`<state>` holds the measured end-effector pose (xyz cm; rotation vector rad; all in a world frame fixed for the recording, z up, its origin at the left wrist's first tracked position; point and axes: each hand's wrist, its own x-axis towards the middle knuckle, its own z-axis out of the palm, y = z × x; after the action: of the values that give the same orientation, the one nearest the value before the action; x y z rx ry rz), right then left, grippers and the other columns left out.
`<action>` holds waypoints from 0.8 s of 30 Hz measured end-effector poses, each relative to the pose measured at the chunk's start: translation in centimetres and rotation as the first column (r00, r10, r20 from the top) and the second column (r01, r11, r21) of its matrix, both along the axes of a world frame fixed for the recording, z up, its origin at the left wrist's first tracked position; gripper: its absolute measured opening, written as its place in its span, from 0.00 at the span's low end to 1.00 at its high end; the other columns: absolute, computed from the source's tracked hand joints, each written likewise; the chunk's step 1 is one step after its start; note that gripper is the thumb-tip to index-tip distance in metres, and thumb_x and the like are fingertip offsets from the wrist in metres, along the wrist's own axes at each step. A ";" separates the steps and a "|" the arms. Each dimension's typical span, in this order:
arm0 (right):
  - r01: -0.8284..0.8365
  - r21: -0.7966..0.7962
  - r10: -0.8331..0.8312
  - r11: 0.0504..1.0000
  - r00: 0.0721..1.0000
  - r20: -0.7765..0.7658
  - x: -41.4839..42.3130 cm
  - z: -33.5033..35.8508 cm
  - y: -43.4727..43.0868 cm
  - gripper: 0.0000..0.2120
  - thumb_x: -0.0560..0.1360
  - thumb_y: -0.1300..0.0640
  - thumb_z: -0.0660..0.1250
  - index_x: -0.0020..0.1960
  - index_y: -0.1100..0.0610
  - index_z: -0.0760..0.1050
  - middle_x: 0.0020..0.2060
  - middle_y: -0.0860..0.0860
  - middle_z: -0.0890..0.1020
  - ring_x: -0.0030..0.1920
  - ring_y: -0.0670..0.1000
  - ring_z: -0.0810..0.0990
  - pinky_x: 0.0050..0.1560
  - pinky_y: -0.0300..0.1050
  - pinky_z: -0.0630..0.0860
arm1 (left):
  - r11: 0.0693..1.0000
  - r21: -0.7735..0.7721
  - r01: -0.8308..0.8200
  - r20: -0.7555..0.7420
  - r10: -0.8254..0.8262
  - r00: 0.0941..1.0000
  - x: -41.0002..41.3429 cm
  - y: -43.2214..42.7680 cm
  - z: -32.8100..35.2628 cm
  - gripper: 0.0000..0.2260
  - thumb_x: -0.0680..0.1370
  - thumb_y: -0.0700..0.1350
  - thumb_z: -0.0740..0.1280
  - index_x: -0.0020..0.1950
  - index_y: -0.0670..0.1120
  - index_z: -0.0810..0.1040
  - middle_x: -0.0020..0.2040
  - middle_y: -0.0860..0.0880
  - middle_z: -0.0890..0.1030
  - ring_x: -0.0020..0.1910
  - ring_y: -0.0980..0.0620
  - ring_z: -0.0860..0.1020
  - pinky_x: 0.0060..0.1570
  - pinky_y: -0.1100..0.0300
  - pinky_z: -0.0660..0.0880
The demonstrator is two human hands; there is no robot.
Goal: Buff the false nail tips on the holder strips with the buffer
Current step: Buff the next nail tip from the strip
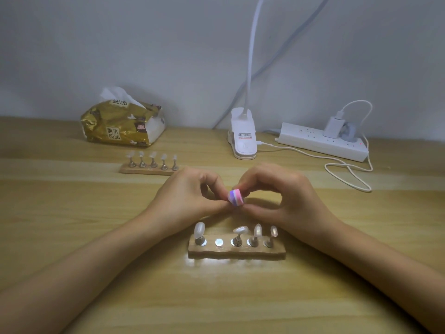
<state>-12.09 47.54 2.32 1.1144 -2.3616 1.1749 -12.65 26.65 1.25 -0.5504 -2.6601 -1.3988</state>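
Observation:
A pink-and-purple striped buffer (236,197) is held between the thumb and fingers of my right hand (284,191), above the near holder strip (237,253). My left hand (185,196) pinches a small piece against the buffer; the buffer and fingers hide most of it. Several pearly nail tips (199,230) stand on the near wooden strip, and its second spot (218,242) shows a bare metal disc. A second strip (147,170) with several tips lies farther back on the left.
A gold tissue pack (122,126) sits at the back left. A white clip lamp (243,136) stands behind my hands, and a power strip (322,141) with a looping white cable (349,174) lies at the back right. Everything rests on a wooden table (72,213).

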 end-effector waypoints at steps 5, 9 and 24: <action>-0.005 -0.023 0.005 1.000 1.000 0.004 -0.2 -0.2 0.1 0.06 0.72 0.67 0.76 0.47 0.65 0.80 0.43 0.52 0.84 0.45 0.50 0.84 0.53 0.43 0.81 | 1.000 0.014 0.016 0.008 -0.016 1.000 0.0 0.0 0.0 0.11 0.62 0.60 0.76 0.35 0.55 0.83 0.31 0.47 0.82 0.29 0.50 0.74 0.35 0.54 0.71; 0.011 -0.020 -0.010 1.000 0.999 0.040 -0.2 -0.3 0.0 0.06 0.72 0.68 0.76 0.47 0.65 0.80 0.43 0.53 0.84 0.45 0.50 0.84 0.53 0.47 0.82 | 0.999 0.034 0.024 0.012 -0.024 1.000 -0.1 0.0 -0.1 0.11 0.61 0.60 0.76 0.34 0.54 0.83 0.29 0.48 0.79 0.28 0.55 0.70 0.35 0.57 0.66; 0.034 0.030 -0.034 0.999 0.999 0.024 -0.3 -0.6 0.1 0.04 0.73 0.64 0.75 0.48 0.61 0.83 0.43 0.51 0.84 0.46 0.50 0.84 0.50 0.49 0.82 | 0.999 0.027 0.040 0.031 -0.041 0.999 0.5 -0.1 0.1 0.08 0.68 0.47 0.80 0.34 0.52 0.82 0.27 0.55 0.76 0.28 0.56 0.70 0.35 0.58 0.66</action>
<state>-12.34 47.66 1.76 1.0707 -2.4139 1.1528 -12.10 26.55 1.39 -0.5878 -2.6655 -1.4636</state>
